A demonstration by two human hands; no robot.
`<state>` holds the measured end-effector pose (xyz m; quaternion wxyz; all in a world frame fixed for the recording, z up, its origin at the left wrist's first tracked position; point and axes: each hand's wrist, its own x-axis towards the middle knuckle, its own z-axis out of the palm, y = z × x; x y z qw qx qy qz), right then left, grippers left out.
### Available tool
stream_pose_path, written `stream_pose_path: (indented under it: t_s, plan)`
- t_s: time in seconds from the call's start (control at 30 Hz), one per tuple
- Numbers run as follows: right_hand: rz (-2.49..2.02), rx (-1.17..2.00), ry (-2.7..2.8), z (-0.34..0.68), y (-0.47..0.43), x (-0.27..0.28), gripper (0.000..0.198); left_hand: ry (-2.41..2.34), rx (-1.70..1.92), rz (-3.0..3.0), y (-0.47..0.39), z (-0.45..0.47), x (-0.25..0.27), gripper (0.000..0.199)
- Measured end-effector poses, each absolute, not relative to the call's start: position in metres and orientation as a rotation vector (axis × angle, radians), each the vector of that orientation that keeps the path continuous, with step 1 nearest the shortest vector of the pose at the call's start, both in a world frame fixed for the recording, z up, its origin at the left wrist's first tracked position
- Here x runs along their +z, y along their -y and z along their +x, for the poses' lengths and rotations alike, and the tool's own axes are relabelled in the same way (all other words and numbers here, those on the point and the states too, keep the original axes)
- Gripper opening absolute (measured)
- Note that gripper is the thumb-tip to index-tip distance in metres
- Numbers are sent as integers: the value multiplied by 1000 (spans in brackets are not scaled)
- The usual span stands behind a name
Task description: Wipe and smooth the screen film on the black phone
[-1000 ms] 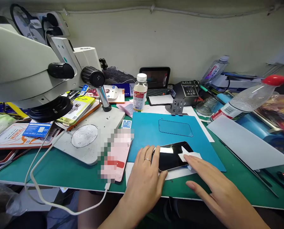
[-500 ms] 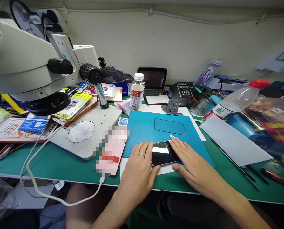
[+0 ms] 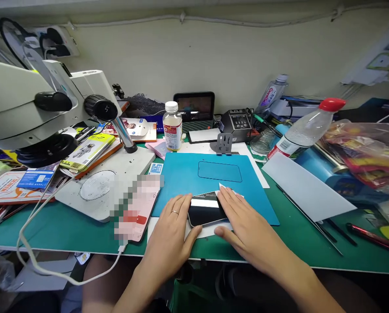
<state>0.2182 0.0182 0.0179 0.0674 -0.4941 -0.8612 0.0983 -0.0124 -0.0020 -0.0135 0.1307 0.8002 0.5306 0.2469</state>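
Our left hand, low in the centre of the frame, is partly closed, thumb at the near edge and fingers at the far edge, bracketing the left end of a black phone. Our right hand lies nearly flat over the phone's right end, fingers together on a white wipe, thumb spread away. The phone thus lies between both hands, screen up, across the near edge of a blue mat with a phone outline drawn on it.

Left of our hands, a pink-screened phone is partly pixelated, so we cannot read it. At centre top stands a white-capped bottle, its red-and-white label too small for us. On the left, a white-and-orange box seems to read "SCREEN"; the yellow packet's heading is unclear. Upper right, a clear bottle carries blurred pink lettering; a red-capped bottle leans below.
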Motion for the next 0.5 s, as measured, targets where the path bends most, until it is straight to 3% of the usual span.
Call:
stream_pose_path:
  t_s: [0.17, 0.5]
  plan:
    - [-1509, 396, 2546, 198, -14, 16, 99, -1545, 720, 2319, 2, -12, -13, 62]
    - [-1056, 695, 2565, 156, 4, 22, 100, -1545, 810, 2239, 2, -13, -17, 72]
